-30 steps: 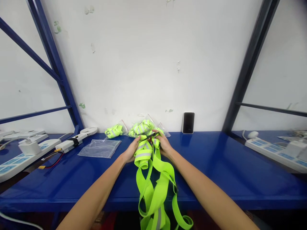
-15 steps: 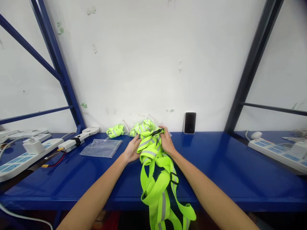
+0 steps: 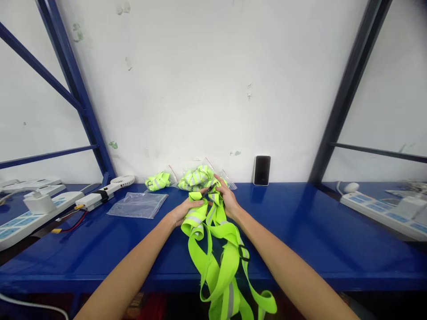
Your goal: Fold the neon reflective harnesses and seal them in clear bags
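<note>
Left hand [image 3: 182,212]: closed on left bunch of green strap [image 3: 230,264], thumb over top.
Right hand [image 3: 228,198]: holding right bunch, fingers partly hidden by strap.
Green strap: centre to bottom centre, top gathered between the hands, loops hanging past front edge of tabletop [image 3: 293,213].
Just changed: half a second ago one merged clump with a black piece [image 3: 207,192] across the top; now two bunches, black piece mostly hidden between them.
Meaning: upper part looks looser; lower loops still tangled, so sorting seems partway.
Buckle [image 3: 244,253]: on hanging strap, right of centre, below right hand.
Bagged straps [image 3: 196,176]: behind the hands, against wall; smaller bag [image 3: 158,181] left of them.
Flat clear bag [image 3: 138,205]: left of centre.
Phone [image 3: 262,170]: right of centre, propped upright.
</note>
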The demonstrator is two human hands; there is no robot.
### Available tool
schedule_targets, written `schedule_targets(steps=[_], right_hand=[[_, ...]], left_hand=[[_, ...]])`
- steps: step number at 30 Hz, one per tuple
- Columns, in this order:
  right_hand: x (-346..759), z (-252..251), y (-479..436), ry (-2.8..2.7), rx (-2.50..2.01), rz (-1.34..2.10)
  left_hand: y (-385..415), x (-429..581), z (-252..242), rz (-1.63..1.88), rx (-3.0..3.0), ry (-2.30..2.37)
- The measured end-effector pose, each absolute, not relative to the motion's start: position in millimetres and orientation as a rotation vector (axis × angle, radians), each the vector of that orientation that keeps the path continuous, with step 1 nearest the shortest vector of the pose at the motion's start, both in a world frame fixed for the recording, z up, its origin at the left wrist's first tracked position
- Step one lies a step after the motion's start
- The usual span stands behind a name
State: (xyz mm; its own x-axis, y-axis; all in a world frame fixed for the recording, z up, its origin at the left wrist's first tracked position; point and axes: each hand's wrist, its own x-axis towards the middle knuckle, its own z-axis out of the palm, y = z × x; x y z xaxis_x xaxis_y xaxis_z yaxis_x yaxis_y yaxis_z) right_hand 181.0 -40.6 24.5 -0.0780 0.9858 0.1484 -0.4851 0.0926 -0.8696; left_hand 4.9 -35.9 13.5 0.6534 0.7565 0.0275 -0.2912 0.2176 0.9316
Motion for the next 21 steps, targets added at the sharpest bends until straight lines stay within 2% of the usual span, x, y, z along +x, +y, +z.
schedule_targets(steps=[5,9,13,17,21], right_hand=[[186,25,-38,-0.904,-0.621,1.543],[187,22,-42,-1.043,-0.666,1.714],[184,17,-45,-1.212,-0.694,1.815],[176,8,-40,-1.308,-0.692,1.630],[170,0,-35,-1.367,-0.706,1.190]], left_hand=[[-30,5,18,0.991,1.271,0.551],[-17,2,15,1.292,1.387,0.695],[-8,-1,8,1.438,1.638,0.870],[-10,0,3,1.561,1.838,0.980],[-14,5,2,1.637,1.873,1.052]])
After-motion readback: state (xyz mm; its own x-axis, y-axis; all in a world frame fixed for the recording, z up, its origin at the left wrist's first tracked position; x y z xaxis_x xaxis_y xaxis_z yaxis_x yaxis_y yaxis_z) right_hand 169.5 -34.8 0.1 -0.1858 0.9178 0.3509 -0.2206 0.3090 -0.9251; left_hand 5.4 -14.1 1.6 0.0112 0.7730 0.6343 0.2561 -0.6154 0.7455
